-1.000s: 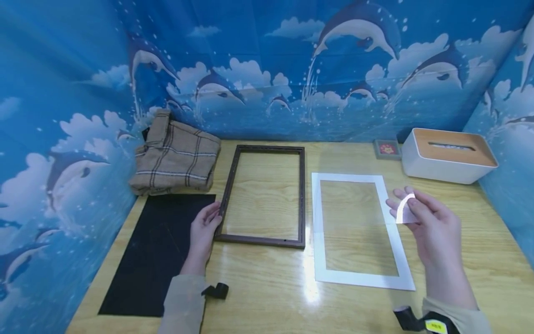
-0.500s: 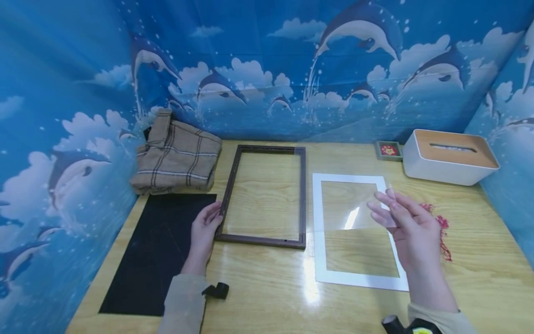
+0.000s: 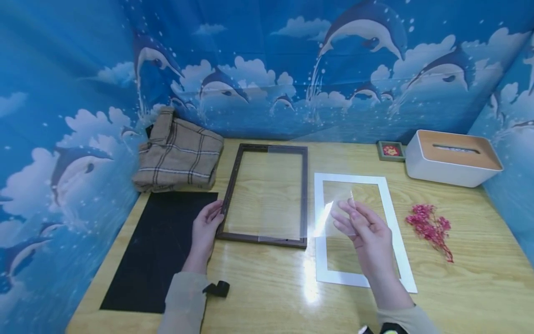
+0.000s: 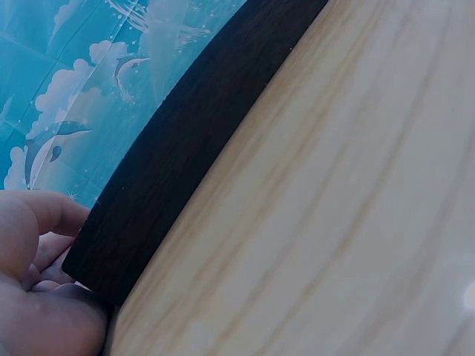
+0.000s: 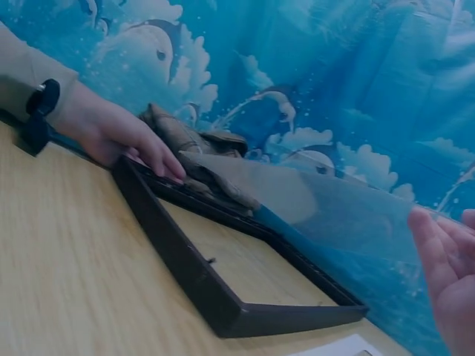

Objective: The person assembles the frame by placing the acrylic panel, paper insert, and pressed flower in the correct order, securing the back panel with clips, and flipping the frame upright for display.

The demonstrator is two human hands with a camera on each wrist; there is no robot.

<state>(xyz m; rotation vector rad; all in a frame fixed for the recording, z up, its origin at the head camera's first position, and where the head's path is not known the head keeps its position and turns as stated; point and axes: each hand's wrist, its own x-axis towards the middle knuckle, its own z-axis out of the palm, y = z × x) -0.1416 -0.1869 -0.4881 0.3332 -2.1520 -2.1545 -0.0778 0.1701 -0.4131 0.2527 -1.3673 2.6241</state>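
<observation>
A dark brown picture frame lies on the table, with bare wood showing through it. My left hand holds its left side near the front corner; in the left wrist view, thumb and fingers sit round the end of the frame. My right hand pinches a clear sheet by its right edge. In the head view the sheet overlaps the frame's right half and part of a white mat. The right wrist view shows the clear sheet raised at a slant above the frame.
A black panel lies at the left, below a folded plaid cloth. Pink dried flowers lie at the right. A tissue box and a small square dish stand at the back right. Dolphin-print curtains enclose the table.
My right hand has moved left, bringing the clear sheet across the white mat and over the frame's right part. The pink flowers have come into view. My left hand stays on the frame.
</observation>
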